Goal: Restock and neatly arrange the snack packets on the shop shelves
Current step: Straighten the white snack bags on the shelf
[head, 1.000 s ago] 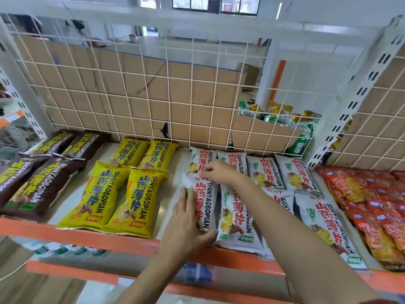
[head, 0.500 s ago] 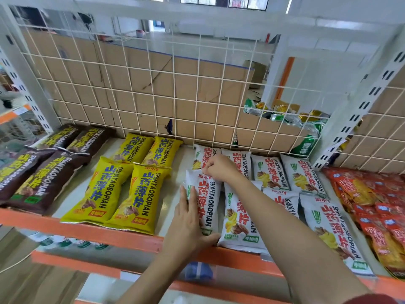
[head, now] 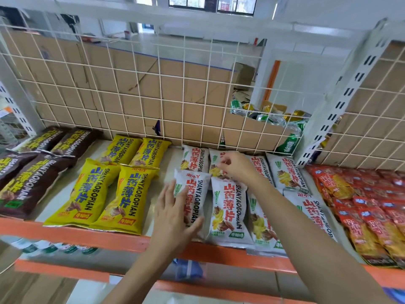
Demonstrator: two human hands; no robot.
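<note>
Reference: front white packet point(head: 194, 194), lying flat on the shelf point(head: 65, 234) just behind its orange front rail.

- Far left of the reference: brown packets point(head: 32, 172), flat, in two rows front to back.
- Left of the reference, a strip of bare shelf between them: yellow packets point(head: 114, 189), four of them, two in front and two behind, lying side by side.
- On the reference: left hand point(head: 173, 218), flat on its left half. The fingers are straight and spread, and the thumb lies across the packet's lower edge. It presses and does not pinch.
- Just behind the reference and slightly right: rear white packet point(head: 213, 165), with the right hand point(head: 236, 170) over it. The fingers are curled and the tips are on the wrapper. Motion blur here, so I cannot tell whether it pinches the packet or only touches it.
- Right of the reference, touching it: more white packets point(head: 285, 174), in front and rear rows, some overlapping.
- Far right of the reference: red packets point(head: 372, 205), piled loosely.
- Behind the reference: wire grid point(head: 183, 95) along the back of the shelf, with cardboard point(head: 175, 84) behind it. Behind and to the right, green and gold cans point(head: 269, 119) show through the wires.
</note>
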